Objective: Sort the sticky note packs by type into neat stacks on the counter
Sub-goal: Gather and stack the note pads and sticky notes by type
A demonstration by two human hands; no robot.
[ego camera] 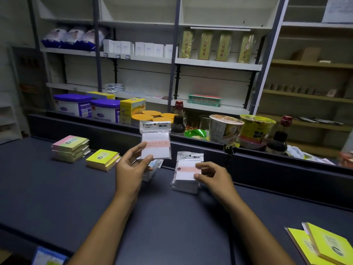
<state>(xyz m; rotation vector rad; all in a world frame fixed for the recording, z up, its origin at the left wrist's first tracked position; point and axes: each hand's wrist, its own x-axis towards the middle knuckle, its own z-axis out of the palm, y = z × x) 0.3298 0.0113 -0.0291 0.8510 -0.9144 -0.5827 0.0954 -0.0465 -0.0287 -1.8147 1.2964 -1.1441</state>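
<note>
- Left hand (pixel 131 165) pinches a clear-wrapped white sticky note pack with pink band (pixel 155 144), lifted above the dark counter (pixel 172 217).
- Right hand (pixel 212 175) presses fingers on the stack of same white packs (pixel 186 175), just right of the lifted one.

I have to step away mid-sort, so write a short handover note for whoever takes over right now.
Left hand: holds a clear-wrapped white pack with a pink band raised above the dark counter.
Right hand: fingers on the stack of matching white packs.
Done: pink-green pad stack and yellow pad stack, far left.
Left: add the raised pack, then sort the loose yellow pads near right and the blue pack at the bottom edge.
</note>
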